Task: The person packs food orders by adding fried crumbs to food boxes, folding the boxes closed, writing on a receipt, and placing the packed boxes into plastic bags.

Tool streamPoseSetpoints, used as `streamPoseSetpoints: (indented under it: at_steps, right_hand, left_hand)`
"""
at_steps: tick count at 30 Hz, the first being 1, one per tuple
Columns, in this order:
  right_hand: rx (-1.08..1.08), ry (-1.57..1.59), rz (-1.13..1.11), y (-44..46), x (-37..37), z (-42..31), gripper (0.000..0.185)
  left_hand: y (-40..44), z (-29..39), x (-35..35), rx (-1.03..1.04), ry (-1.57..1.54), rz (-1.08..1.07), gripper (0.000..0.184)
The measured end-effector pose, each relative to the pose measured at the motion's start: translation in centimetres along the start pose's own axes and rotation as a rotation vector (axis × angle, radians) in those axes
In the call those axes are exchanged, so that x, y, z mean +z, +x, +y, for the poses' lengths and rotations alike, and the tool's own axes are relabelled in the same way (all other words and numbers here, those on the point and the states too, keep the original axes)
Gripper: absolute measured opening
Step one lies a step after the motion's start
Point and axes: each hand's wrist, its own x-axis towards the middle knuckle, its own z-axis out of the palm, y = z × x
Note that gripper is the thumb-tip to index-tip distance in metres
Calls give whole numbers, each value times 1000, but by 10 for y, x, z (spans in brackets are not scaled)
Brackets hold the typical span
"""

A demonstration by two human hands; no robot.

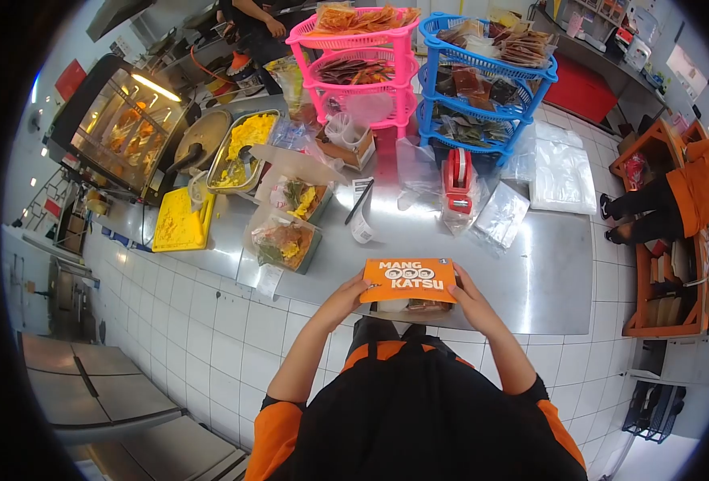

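Observation:
At the table's front edge I hold an orange takeout box point(409, 280) lettered "MANG KATSU" between both hands. My left hand point(346, 301) grips its left side, and my right hand point(473, 303) grips the right side. The lid lies over the top, but a gap at the front shows white and brown contents inside. To the left stand two open food boxes, a nearer one point(284, 244) and a farther one point(297, 197), with leafy greens, yellow and brown food. A receipt point(362, 228) with a black pen point(359, 202) across it lies beyond my hands.
A pink rack point(407, 78) and a blue rack point(428, 88) full of sauce packets stand behind. Nearby are a red tape dispenser point(458, 180), plastic bags point(561, 172), a yellow cutting board point(180, 223) and a metal tray point(220, 189). Another person point(695, 188) stands at the right.

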Motion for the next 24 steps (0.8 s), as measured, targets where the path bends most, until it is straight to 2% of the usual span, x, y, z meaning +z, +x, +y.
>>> streamPoseSetpoints:
  at_steps: [3, 6, 9, 12, 15, 18, 21, 24]
  right_hand:
    - [-47, 75, 180, 7, 6, 7, 55]
    - [-289, -49, 295, 23, 12, 35, 50]
    - [-73, -406, 228, 4, 8, -38, 49]
    - [33, -532, 228, 2, 6, -48, 50]
    - [5, -381, 204, -4, 9, -24, 53]
    - [2, -104, 288, -11, 25, 0, 57]
    - [36, -149, 233, -26, 31, -5, 58]
    - [-46, -306, 294, -29, 34, 1, 57]
  left_hand:
    - [7, -13, -1, 43, 85, 44, 63]
    - [0, 3, 5, 55, 271, 118, 63]
    - [-9, 22, 11, 6, 333, 160, 63]
    - [-11, 25, 9, -14, 355, 164, 63]
    - [-4, 20, 4, 3, 363, 108, 64]
    - [-1, 8, 0, 29, 415, 79, 65]
    - [-2, 1, -1, 44, 569, 79, 66]
    - [-10, 10, 1, 14, 615, 47, 66]
